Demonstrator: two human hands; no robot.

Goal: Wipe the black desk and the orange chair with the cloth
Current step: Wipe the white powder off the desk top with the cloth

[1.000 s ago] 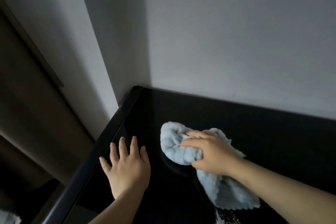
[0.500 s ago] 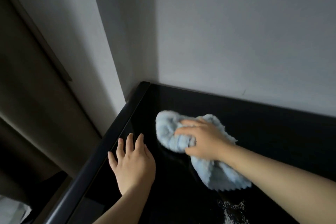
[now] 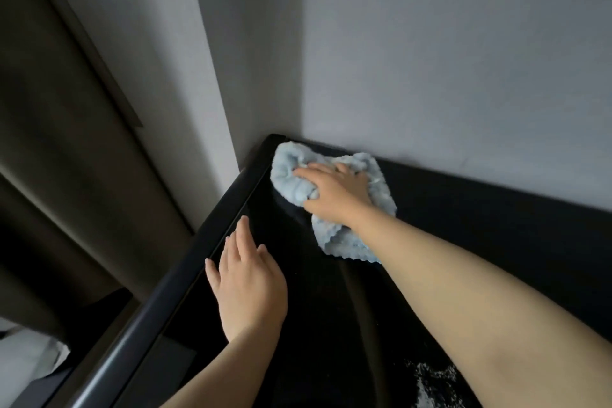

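Observation:
The black desk [image 3: 480, 242] fills the lower right and runs into the wall corner. A light blue cloth [image 3: 291, 175] lies bunched in the desk's far left corner. My right hand [image 3: 334, 192] grips the cloth, fingers curled into its folds, and presses it against the desktop. My left hand [image 3: 248, 281] rests flat on the desk near the left edge, fingers straight. The orange chair is out of view.
A grey wall [image 3: 430, 60] stands right behind the desk and beside its left corner. The desk's raised left rim [image 3: 185, 278] borders a drop. A dark brown door or panel [image 3: 66, 142] is at left. Whitish specks [image 3: 430, 384] mark the desk at the bottom.
My right hand has pushed the cloth away from me, from mid-desk into the far left corner against the wall. My left hand stays flat on the desk near the rim.

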